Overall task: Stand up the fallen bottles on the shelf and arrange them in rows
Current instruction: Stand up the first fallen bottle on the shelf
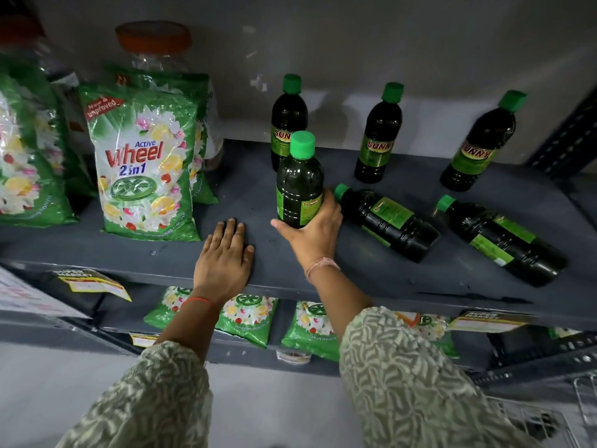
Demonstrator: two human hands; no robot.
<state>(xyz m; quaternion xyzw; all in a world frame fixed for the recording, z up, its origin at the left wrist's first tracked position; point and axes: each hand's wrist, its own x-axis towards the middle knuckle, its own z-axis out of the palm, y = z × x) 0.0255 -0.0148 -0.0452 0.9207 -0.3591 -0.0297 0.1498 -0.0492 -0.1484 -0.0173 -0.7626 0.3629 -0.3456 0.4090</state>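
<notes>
Dark green bottles with green caps are spread over a grey shelf (pixel 371 276). My right hand (pixel 311 229) grips the base of one upright bottle (pixel 298 181) in the middle of the shelf. Three bottles stand along the back: one just behind it (pixel 287 121), a middle one (pixel 378 134) and a right one (pixel 481 142). Two more lie on their sides to the right, a near one (pixel 386 221) beside my right hand and a far one (pixel 500 240). My left hand (pixel 224 258) rests flat on the shelf's front, holding nothing.
Green Wheel detergent bags (pixel 145 163) stand on the shelf's left part, with clear jars with orange lids (pixel 155 46) behind them. More detergent bags (pixel 245 318) lie on the lower shelf. A wire basket (pixel 549 415) sits at the bottom right.
</notes>
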